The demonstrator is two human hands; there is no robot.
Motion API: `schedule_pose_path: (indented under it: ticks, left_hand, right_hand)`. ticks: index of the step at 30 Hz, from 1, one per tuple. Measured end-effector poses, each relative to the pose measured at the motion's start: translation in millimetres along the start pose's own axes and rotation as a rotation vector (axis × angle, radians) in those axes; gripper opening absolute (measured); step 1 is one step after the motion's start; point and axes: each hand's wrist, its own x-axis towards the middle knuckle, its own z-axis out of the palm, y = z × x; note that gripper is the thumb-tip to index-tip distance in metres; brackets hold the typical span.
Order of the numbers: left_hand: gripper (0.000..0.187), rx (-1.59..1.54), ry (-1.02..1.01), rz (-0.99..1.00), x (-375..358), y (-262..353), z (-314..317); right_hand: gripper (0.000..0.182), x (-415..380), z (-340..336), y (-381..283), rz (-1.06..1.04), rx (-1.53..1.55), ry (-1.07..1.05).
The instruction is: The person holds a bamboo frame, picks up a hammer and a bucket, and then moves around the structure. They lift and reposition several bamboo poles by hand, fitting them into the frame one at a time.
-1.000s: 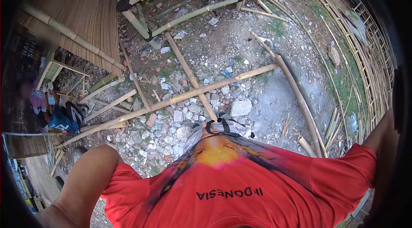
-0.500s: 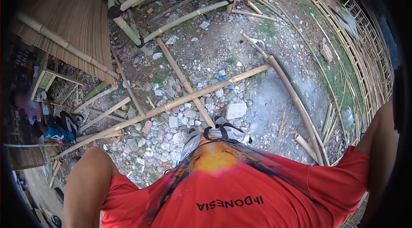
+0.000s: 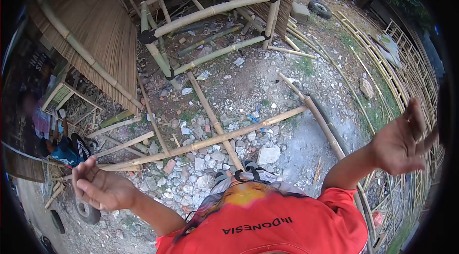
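My left hand (image 3: 101, 188) is raised at the lower left, palm turned up, fingers apart, with nothing in it. At the right, my right hand (image 3: 400, 141) is held up with spread fingers and holds nothing. A long bamboo pole (image 3: 215, 140) lies across the rubble between my hands, crossing another pole (image 3: 208, 108) near my feet. Neither hand touches the poles. A thicker brown pole (image 3: 326, 127) lies on the ground just left of my right hand.
A bamboo frame (image 3: 213, 13) with black-bound joints stands ahead beside a woven screen (image 3: 95, 29). Another person (image 3: 67, 151) crouches at the left. Rubble (image 3: 201, 163) covers the ground. Bamboo lattices (image 3: 406, 62) lie at the right, and tyres (image 3: 319, 9) at the back.
Both hands have come up into view, open and empty; before, only the arms showed at the sides. The view has tilted up, showing more of the bamboo frame and the tyres.
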Motion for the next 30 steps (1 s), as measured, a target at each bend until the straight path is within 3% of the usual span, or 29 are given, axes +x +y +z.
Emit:
schedule_pose_path:
  ticks: [2,3,5,7,8,9,10,11,12,13,15,17,18,20,22,24,26,30]
  left_hand:
    - [0.022,0.360,-0.022,-0.462,-73.0,-58.8,-23.3]
    - [0.024,0.456,-0.064,-0.665,-117.0,-96.0,-59.7]
    - [0.025,0.472,-0.031,-1.026,-208.2,-139.5,-131.1]
    - [0.022,0.533,0.150,-1.367,-284.6,-147.0,-178.1]
    - [0.016,0.521,0.227,-1.489,-316.6,-142.7,-201.6]
    - [0.008,0.551,0.212,-1.582,-343.1,-134.4,-224.4]
    - [0.009,0.629,0.155,-1.647,-366.9,-125.9,-246.9]
    - [0.011,0.730,0.058,-1.763,-389.9,-118.7,-273.7]
    - [0.014,0.833,-0.041,-1.877,-409.3,-115.8,-292.6]
    - [0.014,0.826,-0.024,-1.874,-419.9,-119.4,-298.9]
    - [0.016,0.923,-0.475,-1.724,-435.0,-125.8,-311.4]
    - [0.019,0.989,-0.929,-1.523,-448.5,-130.6,-322.6]
    - [0.021,1.010,-1.151,-1.401,-453.5,-132.7,-328.0]
    - [0.026,1.028,-1.577,-1.111,-460.9,-137.1,-336.0]
    - [0.023,0.955,-1.319,-1.090,-461.7,-155.5,-324.8]
    - [0.019,0.971,-0.922,-1.429,-442.1,-169.8,-283.3]
    - [0.021,0.866,-0.637,-1.554,-421.6,-175.4,-245.4]
    - [0.023,0.737,-0.645,-1.531,-396.6,-183.9,-208.5]
  right_hand:
    - [0.068,-91.9,-4.0,49.6,0.796,-0.500,-0.243]
    - [0.066,-156.0,-28.6,67.2,1.129,-0.538,-0.325]
    - [0.074,-287.7,-74.6,73.6,1.265,-0.793,-0.680]
    - [0.091,-399.1,-127.2,40.4,1.411,-0.879,-1.042]
    - [0.098,-435.1,-144.6,15.9,1.684,-0.867,-1.124]
    - [0.101,-471.7,-164.2,-11.5,1.811,-0.906,-1.256]
    - [0.102,-515.0,-193.1,-43.4,1.835,-0.978,-1.314]
    - [0.100,-530.9,-212.9,-68.0,2.009,-0.943,-1.344]
    - [0.099,-514.7,-205.2,-79.7,2.331,-0.929,-1.197]
    - [0.097,-533.4,-225.2,-93.6,2.357,-0.990,-1.160]
    - [0.096,-548.8,-244.4,-102.3,2.378,-1.054,-1.126]
    - [0.096,-530.2,-234.6,-112.6,2.045,-1.133,-1.227]
    - [0.096,-514.2,-222.9,-109.6,2.048,-1.138,-1.228]
    - [0.094,-454.7,-170.4,-87.7,2.204,-1.095,-0.945]
    - [0.092,-540.7,-227.0,-64.7,1.930,-1.215,-1.068]
    - [0.091,-496.9,-186.9,-38.3,2.161,-1.010,-0.804]
    - [0.091,-566.5,-225.7,-12.3,1.891,-1.041,-0.878]
    - [0.092,-494.8,-155.9,-3.5,1.979,-0.936,-0.859]
